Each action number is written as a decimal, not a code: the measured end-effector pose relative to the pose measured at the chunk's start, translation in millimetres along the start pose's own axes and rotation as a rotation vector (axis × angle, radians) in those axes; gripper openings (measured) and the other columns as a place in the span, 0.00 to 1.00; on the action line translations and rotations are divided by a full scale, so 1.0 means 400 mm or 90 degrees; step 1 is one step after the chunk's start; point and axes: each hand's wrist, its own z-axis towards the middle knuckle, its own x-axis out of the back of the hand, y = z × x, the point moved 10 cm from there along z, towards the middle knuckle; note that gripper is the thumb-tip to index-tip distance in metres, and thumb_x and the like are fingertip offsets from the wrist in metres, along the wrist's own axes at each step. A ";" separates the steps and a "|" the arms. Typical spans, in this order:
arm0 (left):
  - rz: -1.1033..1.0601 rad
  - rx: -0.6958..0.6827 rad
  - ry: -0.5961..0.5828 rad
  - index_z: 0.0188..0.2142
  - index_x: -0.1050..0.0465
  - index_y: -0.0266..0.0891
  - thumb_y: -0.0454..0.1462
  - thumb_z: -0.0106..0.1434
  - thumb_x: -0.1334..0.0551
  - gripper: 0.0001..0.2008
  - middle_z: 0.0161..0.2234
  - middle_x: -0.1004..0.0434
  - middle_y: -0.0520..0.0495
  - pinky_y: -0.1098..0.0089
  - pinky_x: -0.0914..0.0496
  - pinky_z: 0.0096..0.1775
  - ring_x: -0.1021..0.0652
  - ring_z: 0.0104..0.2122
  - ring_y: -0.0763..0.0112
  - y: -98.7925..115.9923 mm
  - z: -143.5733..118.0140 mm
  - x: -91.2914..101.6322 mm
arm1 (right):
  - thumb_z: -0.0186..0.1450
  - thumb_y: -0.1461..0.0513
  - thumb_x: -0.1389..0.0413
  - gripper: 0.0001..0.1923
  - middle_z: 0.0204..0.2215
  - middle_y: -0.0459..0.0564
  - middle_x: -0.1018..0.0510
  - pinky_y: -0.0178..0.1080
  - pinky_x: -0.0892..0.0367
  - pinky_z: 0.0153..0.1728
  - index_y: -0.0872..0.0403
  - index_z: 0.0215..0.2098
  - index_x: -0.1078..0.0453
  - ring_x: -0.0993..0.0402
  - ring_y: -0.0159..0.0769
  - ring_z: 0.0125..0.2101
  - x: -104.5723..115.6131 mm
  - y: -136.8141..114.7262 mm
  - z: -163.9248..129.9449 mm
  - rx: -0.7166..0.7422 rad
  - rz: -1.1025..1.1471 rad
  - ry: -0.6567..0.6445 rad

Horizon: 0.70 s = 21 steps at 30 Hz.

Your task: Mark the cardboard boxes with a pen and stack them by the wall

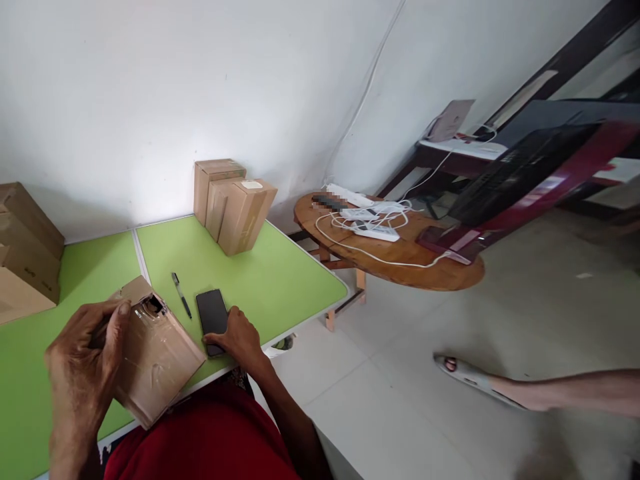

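Open green table point(280, 280) between near edge and far wall, pen point(181, 295) and phone point(212, 313) lying flat mid-table, upright cartons point(234, 207) blocking the far side, stacked boxes point(25, 253) crowding the left, taped box point(157, 353) filling the near-left corner, right edge seemingly clear.

Bright even daylight, soft shadows; glare patch on wall point(225, 127); right edge motion-blurred, wide-angle tilt.

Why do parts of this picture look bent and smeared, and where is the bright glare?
Head view: the wide lens bows the green table edge and tilts the wall; the dark red rack at right is streaked with blur, and so is the other person's foot. A pale glare patch sits on the wall above the stacked boxes; tape on the parcel in the left hand glints.
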 end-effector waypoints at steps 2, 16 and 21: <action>0.000 0.013 0.002 0.40 0.13 0.46 0.56 0.75 0.35 0.20 0.41 0.10 0.46 0.60 0.21 0.46 0.13 0.42 0.58 -0.007 -0.001 0.006 | 0.58 0.56 0.24 0.25 0.50 0.62 0.14 0.46 0.25 0.51 0.55 0.48 0.25 0.16 0.57 0.53 -0.010 0.006 0.004 0.018 0.061 -0.028; 0.004 0.056 0.028 0.38 0.14 0.51 0.54 0.74 0.34 0.16 0.39 0.11 0.47 0.58 0.20 0.41 0.13 0.38 0.57 -0.039 -0.002 0.042 | 0.59 0.50 0.23 0.33 0.43 0.52 0.12 0.42 0.17 0.35 0.49 0.57 0.27 0.11 0.46 0.39 -0.055 0.011 -0.141 0.005 0.867 -0.363; 0.003 0.059 0.030 0.35 0.16 0.50 0.53 0.73 0.34 0.15 0.38 0.11 0.47 0.59 0.20 0.41 0.13 0.38 0.57 -0.040 0.002 0.042 | 0.66 0.51 0.28 0.27 0.56 0.58 0.13 0.47 0.15 0.42 0.49 0.60 0.25 0.11 0.48 0.46 0.081 -0.095 -0.183 0.104 0.943 -0.387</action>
